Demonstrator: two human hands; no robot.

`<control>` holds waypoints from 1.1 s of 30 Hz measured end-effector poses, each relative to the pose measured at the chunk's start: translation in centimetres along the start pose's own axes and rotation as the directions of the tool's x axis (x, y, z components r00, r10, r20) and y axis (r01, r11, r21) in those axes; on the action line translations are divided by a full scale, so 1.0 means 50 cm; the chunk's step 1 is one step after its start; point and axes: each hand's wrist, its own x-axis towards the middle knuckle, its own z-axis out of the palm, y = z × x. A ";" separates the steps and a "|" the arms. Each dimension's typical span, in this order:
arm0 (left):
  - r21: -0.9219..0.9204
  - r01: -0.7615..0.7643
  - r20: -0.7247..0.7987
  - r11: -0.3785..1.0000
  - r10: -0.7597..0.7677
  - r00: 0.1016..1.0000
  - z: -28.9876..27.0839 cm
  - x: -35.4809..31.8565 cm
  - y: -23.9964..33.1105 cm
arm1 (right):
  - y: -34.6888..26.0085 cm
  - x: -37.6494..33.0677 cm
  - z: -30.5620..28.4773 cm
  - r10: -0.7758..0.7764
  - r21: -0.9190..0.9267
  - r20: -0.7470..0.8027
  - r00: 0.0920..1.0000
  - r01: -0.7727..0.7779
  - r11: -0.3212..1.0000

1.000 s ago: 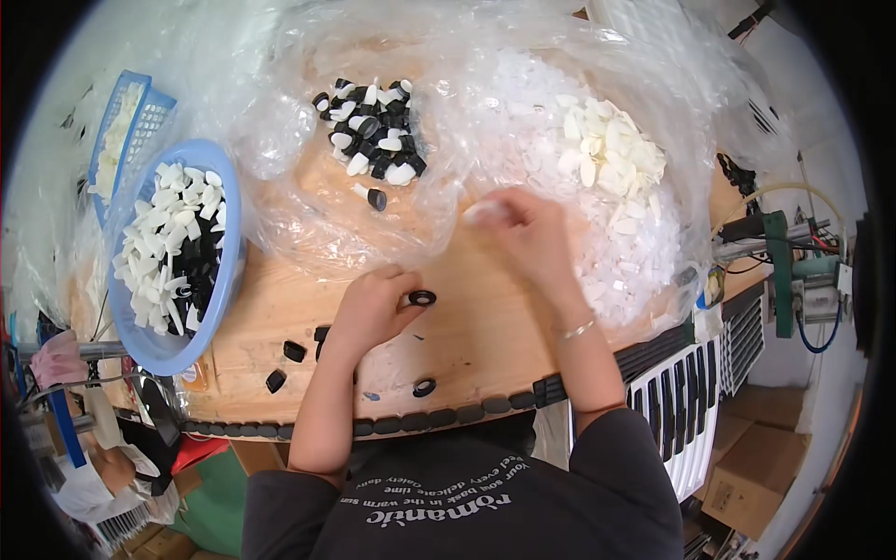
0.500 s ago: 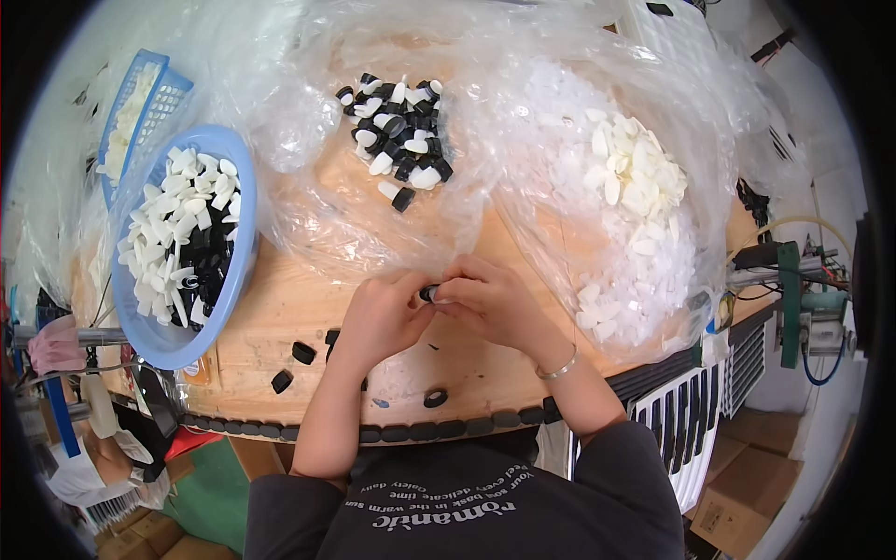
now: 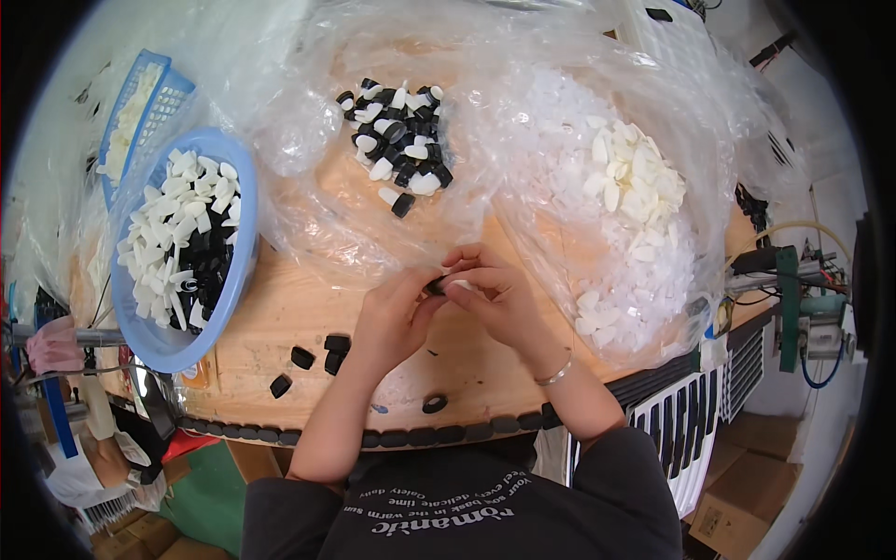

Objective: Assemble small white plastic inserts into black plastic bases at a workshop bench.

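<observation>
Above the bench (image 3: 499, 373), a small black piece (image 3: 435, 287) is pinched by the closed left grip (image 3: 396, 313) and right grip (image 3: 490, 290); black blocks (image 3: 302, 357) are scattered nearby.

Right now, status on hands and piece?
Left hand and right hand meet at a black piece. Fingers partly hide it. Plastic sheet just beyond.
</observation>
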 end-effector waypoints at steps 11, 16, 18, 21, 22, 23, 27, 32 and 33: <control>0.016 0.037 -0.043 0.999 -0.036 0.998 -0.008 -0.003 -0.008 | -0.035 0.004 0.010 -0.277 -0.437 -0.038 0.960 0.233 0.869; -0.008 -0.007 -0.021 1.000 0.007 1.000 -0.006 0.002 -0.004 | -0.029 0.004 0.008 -0.284 -0.416 -0.005 0.959 0.256 0.872; -0.009 -0.021 -0.022 1.000 0.021 1.000 -0.004 0.002 -0.003 | -0.031 0.006 0.008 -0.279 -0.404 -0.003 0.960 0.254 0.879; -0.032 0.010 -0.042 0.999 -0.012 0.999 -0.001 0.000 0.007 | -0.020 0.004 0.007 -0.288 -0.405 0.025 0.957 0.274 0.873; -0.033 0.010 -0.040 0.999 -0.011 0.999 0.003 -0.004 0.006 | -0.015 -0.003 0.012 -0.049 -0.048 -0.094 0.994 0.044 0.998; -0.160 0.060 -0.075 0.985 -0.073 0.995 0.009 -0.011 0.002 | -0.012 -0.007 0.015 0.219 0.332 -0.115 0.969 -0.170 0.928; -0.371 0.161 -0.068 0.914 -0.200 0.977 0.011 -0.019 0.005 | -0.010 -0.011 0.014 0.174 0.344 -0.055 0.983 -0.145 0.928; -0.446 0.192 -0.022 0.874 -0.225 0.974 0.010 -0.026 -0.003 | -0.017 -0.012 0.023 -0.034 0.229 -0.061 0.998 0.048 0.972; -0.403 0.180 -0.011 0.898 -0.201 0.980 0.009 -0.028 -0.007 | -0.015 -0.013 0.025 -0.034 0.230 -0.061 0.998 0.047 0.972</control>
